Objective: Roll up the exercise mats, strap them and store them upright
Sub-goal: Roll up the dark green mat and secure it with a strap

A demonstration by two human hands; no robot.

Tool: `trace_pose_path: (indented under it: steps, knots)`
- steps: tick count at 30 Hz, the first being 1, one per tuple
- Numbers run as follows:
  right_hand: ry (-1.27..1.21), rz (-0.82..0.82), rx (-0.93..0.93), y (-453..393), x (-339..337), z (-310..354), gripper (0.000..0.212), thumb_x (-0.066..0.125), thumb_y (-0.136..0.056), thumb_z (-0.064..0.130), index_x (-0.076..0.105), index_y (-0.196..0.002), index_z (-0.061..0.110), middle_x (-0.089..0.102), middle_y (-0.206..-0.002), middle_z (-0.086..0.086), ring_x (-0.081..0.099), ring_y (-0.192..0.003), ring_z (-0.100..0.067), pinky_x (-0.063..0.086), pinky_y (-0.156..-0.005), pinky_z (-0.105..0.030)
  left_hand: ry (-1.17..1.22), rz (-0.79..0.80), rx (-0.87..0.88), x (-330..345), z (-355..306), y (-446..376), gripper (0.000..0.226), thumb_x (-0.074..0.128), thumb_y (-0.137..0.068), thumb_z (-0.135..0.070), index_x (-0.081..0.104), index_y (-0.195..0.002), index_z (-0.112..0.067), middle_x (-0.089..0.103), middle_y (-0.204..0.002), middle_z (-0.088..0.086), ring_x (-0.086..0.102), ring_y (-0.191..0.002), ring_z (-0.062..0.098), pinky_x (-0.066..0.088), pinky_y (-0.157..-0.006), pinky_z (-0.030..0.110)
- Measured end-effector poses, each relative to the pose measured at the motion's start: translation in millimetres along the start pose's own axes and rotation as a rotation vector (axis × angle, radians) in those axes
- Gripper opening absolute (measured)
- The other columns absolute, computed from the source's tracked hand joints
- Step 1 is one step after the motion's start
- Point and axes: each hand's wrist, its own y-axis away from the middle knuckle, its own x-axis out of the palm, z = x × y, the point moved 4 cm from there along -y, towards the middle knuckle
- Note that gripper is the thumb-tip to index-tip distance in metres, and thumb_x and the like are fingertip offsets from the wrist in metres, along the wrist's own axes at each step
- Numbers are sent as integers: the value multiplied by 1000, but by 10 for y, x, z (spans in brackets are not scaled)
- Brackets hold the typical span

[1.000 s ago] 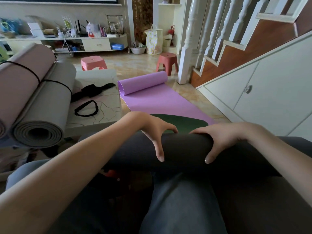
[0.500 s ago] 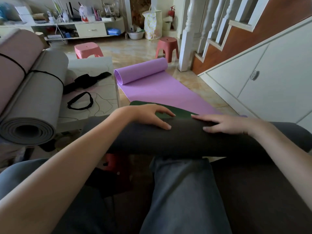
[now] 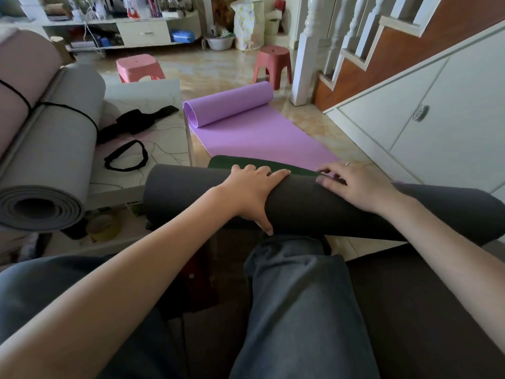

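Observation:
A dark grey mat roll [image 3: 191,192] lies crosswise over my knees, its green inner face [image 3: 232,162] showing as a short unrolled flap beyond it. My left hand [image 3: 251,187] presses flat on top of the roll, fingers reaching forward, thumb down its near side. My right hand [image 3: 355,184] rests on the roll's top to the right, fingertips at the flap's edge. A purple mat [image 3: 254,138] lies partly unrolled on the floor ahead. Strapped grey [image 3: 54,149] and pink [image 3: 21,77] rolls lie at left. A black strap loop [image 3: 127,160] sits on the low table [image 3: 164,99].
More black straps [image 3: 136,123] lie bundled on the table. Two plastic stools [image 3: 139,68] [image 3: 273,61] stand on the tiled floor beyond. A white stair post [image 3: 303,64] and under-stair cabinet doors [image 3: 437,119] line the right side. Cluttered shelves fill the back wall.
Both hands went from curled over the roll's near side to lying flat on its top. The roll turned forward, and less of the green face shows.

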Motion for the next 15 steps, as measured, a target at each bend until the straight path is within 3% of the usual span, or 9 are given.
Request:
trace_pose_path:
  steps: [2,4,6,10,15]
  knots:
    - [190,0,-105,126,91,92,95,28,-69,90,32,-146,34,36,-150,6,35,-136,-18,36,-101,-39,62,37,-12,4,39,-52,127,77,-52,-73,7,-151,-33,41,-143,0,44,-126,28,39,-103,50]
    - [387,68,-106,220,207,122,119,43,-54,93,3,-152,38,10,-159,5,15,-143,-22,23,-111,-51,139,77,-19,28,89,-85,126,77,-50,-73,12,-150,-34,46,-140,-1,48,-123,27,42,-101,48]
    - [490,86,-84,222,269,90,128,59,-54,86,-14,-148,41,8,-159,-2,15,-143,-27,19,-112,-55,198,87,-12,37,119,-95,124,77,-48,-74,16,-148,-34,49,-136,-2,50,-120,25,43,-101,46]
    - [524,85,-140,108,146,115,124,65,-56,81,-8,-148,43,30,-151,0,33,-134,-26,34,-106,-49,215,65,-1,-42,114,-64,115,75,-53,-74,23,-147,-33,54,-130,-2,52,-115,22,43,-97,36]
    - [385,246,-201,147,-232,320,123,75,-46,77,9,-146,48,45,-142,9,42,-126,-19,41,-101,-37,402,153,14,-258,113,113,89,81,-57,-63,43,-133,-38,55,-115,-15,53,-109,14,42,-93,31]
